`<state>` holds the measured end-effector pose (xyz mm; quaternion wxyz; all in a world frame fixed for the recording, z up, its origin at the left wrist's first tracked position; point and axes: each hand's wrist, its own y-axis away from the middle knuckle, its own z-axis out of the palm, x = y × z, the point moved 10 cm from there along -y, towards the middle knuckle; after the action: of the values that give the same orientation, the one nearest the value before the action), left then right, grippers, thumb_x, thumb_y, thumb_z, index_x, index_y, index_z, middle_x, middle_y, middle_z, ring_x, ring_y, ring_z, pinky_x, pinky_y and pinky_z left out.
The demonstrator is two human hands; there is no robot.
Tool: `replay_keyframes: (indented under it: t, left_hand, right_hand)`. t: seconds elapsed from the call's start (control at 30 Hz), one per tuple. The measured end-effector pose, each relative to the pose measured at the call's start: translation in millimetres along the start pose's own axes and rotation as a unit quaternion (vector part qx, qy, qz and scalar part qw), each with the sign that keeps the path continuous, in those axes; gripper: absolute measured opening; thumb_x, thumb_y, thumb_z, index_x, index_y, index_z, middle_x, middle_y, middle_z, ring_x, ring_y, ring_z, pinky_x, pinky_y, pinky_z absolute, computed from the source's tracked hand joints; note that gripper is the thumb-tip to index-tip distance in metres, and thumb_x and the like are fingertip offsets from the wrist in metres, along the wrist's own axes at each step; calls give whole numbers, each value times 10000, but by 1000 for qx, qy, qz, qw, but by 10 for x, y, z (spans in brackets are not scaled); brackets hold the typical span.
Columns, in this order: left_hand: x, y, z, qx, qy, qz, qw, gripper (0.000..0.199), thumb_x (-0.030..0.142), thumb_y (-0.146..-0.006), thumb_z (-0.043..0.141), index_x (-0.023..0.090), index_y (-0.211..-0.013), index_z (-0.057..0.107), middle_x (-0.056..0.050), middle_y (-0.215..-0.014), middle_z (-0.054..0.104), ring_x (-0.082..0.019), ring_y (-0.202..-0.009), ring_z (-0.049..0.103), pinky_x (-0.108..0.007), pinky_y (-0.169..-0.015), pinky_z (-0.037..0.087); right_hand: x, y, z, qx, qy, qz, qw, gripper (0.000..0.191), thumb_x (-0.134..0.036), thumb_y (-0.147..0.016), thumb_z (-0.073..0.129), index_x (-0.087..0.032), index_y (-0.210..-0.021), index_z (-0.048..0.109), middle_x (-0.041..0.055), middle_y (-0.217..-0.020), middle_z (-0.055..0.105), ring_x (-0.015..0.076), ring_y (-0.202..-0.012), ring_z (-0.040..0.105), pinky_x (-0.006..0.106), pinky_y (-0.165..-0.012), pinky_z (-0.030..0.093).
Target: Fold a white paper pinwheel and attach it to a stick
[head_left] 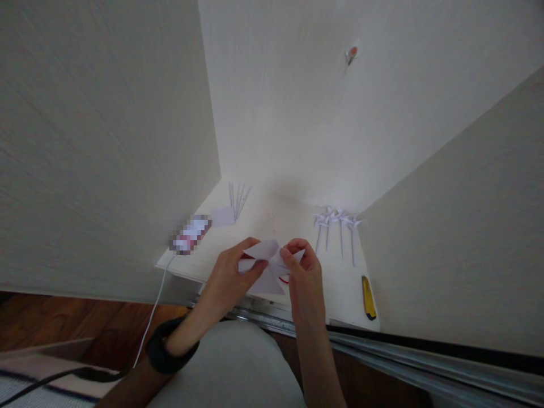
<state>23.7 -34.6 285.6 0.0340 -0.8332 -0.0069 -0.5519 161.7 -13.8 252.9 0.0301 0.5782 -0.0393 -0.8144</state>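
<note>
A sheet of white paper (267,280), with its corners bent toward the middle, is held up above the front edge of the white table. My left hand (232,275) pinches its left part between thumb and fingers. On the other side, my right hand (301,266) grips the right part, its thumb near the centre. Something red shows just under the paper beside my right hand; what it is cannot be made out. Several finished-looking paper pinwheels (339,215) on thin sticks lie at the table's back right.
The white table (259,212) sits between walls. At its left are a blurred phone (190,233) with a white cable (153,311), a paper piece (222,216) and several thin sticks (238,198). A yellow cutter (368,297) lies near the right edge.
</note>
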Motion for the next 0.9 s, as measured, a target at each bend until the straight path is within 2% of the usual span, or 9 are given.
replay_keyframes:
  t: [0.27, 0.4, 0.5, 0.6, 0.7, 0.8, 0.9]
  left_hand:
    - [-41, 65, -186, 16, 28, -27, 999, 135, 191, -774, 547, 173, -883, 625, 10, -811, 649, -138, -758, 582, -197, -651, 435]
    - [-99, 89, -284, 28, 35, -44, 998, 158, 210, -776, 541, 174, -898, 634, 1, -846, 658, -144, -772, 588, -192, -615, 433]
    - [-169, 74, -330, 32, 47, -49, 997, 172, 235, -765, 567, 174, -907, 642, -9, -885, 670, -156, -807, 603, -206, -651, 458]
    - [-222, 51, -335, 32, 69, -48, 996, 177, 245, -746, 591, 179, -897, 655, -14, -887, 690, -167, -828, 621, -232, -711, 484]
    - [-264, 43, -262, 4, 77, -61, 995, 192, 234, -737, 600, 173, -907, 666, -24, -893, 704, -173, -827, 634, -245, -716, 498]
    - [-278, 51, -194, -22, 74, -71, 994, 200, 228, -736, 607, 172, -916, 673, -30, -908, 708, -177, -838, 640, -238, -694, 505]
    - [-312, 64, -162, -36, 79, -86, 993, 225, 244, -742, 604, 175, -944, 675, -39, -927, 710, -187, -846, 646, -224, -631, 506]
  right_hand:
    - [-55, -7, 190, -9, 16, -26, 999, 225, -252, -709, 693, -225, -825, 502, -42, -778, 479, 95, -679, 457, 206, -615, 402]
    - [-55, -20, 314, -51, 55, -38, 996, 206, -233, -717, 679, -230, -851, 523, -26, -834, 519, 110, -730, 491, 218, -639, 416]
    - [-42, -14, 378, -81, 76, -37, 993, 212, -244, -735, 660, -241, -904, 532, -13, -890, 540, 127, -786, 520, 232, -660, 430]
    - [-83, -20, 370, -81, 107, -58, 989, 245, -234, -732, 654, -246, -949, 538, -4, -923, 560, 140, -838, 538, 244, -686, 435]
    - [-147, -51, 318, -63, 134, -84, 985, 222, -240, -740, 653, -237, -940, 554, 4, -934, 581, 142, -855, 547, 250, -702, 434]
    - [-185, -100, 234, -38, 137, -88, 986, 101, -280, -777, 631, -215, -839, 583, 0, -832, 593, 133, -780, 554, 250, -678, 436]
    - [-227, -137, 162, -22, 116, -90, 989, 74, -272, -782, 630, -208, -785, 592, -16, -738, 596, 118, -704, 560, 236, -640, 436]
